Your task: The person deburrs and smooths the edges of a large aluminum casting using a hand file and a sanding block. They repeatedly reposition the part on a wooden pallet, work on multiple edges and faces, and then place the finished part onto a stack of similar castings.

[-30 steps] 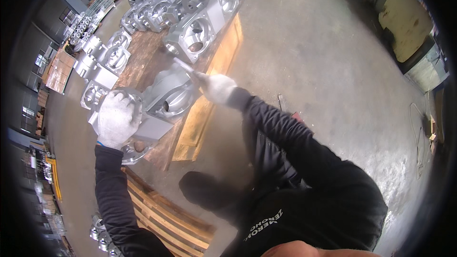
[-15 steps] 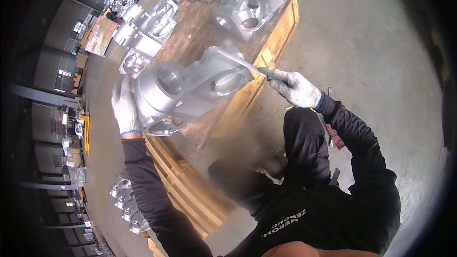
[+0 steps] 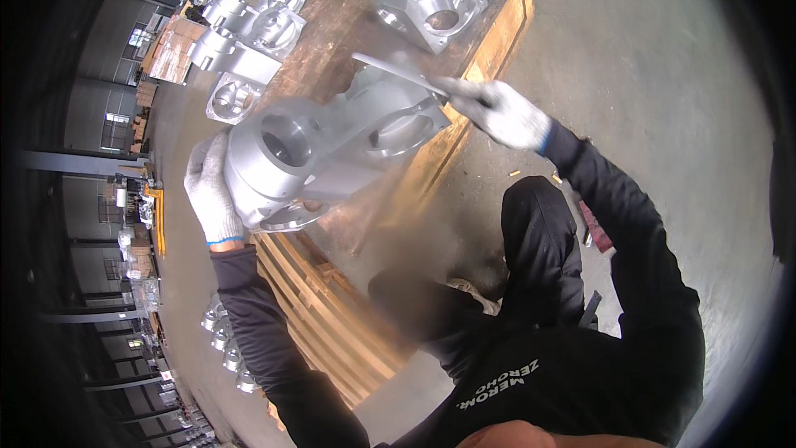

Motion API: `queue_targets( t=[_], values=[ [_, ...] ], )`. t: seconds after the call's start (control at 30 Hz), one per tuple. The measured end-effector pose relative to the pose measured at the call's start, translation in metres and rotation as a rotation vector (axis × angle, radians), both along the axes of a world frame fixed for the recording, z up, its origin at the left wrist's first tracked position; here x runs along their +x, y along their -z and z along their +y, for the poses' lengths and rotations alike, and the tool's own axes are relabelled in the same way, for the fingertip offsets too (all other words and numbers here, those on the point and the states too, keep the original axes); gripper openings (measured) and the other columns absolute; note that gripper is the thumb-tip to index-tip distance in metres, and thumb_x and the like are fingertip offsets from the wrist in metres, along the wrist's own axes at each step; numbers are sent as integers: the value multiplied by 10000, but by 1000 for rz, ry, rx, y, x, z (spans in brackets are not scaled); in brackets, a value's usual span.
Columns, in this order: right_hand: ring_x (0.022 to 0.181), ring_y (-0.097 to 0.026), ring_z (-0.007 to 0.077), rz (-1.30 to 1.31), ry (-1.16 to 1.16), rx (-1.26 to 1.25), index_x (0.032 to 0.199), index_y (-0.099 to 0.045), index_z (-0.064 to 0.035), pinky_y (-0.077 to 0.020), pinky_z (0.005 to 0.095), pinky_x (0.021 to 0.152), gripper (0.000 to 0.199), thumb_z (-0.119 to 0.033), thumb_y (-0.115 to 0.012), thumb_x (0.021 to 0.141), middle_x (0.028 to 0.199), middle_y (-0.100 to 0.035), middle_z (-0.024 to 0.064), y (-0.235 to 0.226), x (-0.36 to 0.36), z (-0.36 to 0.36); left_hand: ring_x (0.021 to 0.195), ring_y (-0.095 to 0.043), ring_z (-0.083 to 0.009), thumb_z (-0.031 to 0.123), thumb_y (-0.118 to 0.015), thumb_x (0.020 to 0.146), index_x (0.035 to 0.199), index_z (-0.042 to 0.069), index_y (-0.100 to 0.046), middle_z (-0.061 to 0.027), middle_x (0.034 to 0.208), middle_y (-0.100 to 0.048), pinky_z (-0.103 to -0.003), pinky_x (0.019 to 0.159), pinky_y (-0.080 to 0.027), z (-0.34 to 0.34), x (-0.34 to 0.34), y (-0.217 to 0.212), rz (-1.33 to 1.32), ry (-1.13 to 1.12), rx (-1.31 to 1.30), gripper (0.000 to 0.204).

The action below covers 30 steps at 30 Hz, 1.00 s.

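Left fingers (image 3: 203,159) lie against the silver casting (image 3: 327,153) to their right; whether they clench I cannot tell. Right fingers (image 3: 467,94) grasp 1 flat tool (image 3: 396,73) extending left above the casting. Beyond them, the bench (image 3: 332,46) carries more castings (image 3: 435,2).

I note the person's gloved left hand (image 3: 211,191) set against the side of a silver metal casting (image 3: 253,164), the gloved right hand (image 3: 504,116) gripping a slim, pale tool (image 3: 396,72) over that casting's far end, and further castings (image 3: 452,8) standing on the brown wooden tabletop (image 3: 336,29).
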State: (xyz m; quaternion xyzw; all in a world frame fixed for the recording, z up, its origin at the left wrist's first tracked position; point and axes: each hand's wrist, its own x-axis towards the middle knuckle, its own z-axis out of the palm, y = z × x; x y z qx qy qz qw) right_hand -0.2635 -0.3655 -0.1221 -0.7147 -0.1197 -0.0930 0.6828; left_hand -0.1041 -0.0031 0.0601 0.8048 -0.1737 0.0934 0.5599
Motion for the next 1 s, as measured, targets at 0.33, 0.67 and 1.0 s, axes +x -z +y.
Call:
queue_targets(
  t=[0.33, 0.67, 1.0],
  values=[
    [434, -496, 70, 180, -7, -28, 1642, -407, -171, -444, 241, 407, 601, -425, -529, 1110, 651, -524, -20, 4, 20, -17, 953, -705, -189, 128, -656, 1020, 1133, -43, -758, -127, 1075, -765, -331, 898, -557, 3, 1, -1, -38, -44, 28, 229],
    [1286, -633, 203, -49, 85, -250, 1579, -483, -92, -479, 341, 1114, 488, -166, -553, 1102, 1447, -661, 180, 23, 52, -28, 948, -704, -187, 107, -643, 1018, 1113, -53, -760, -126, 1060, -767, -330, 887, -558, 4, 8, 2, 0, 1, -32, 220],
    [1324, -627, 184, 1, 75, -270, 1569, -502, -74, -491, 340, 1114, 530, -117, -561, 1044, 1470, -649, 163, 39, 65, -33, 949, -705, -181, 89, -644, 1009, 1102, -42, -765, -119, 1055, -768, -324, 892, -555, 1, 4, 2, 23, 17, -85, 200]
  ],
)
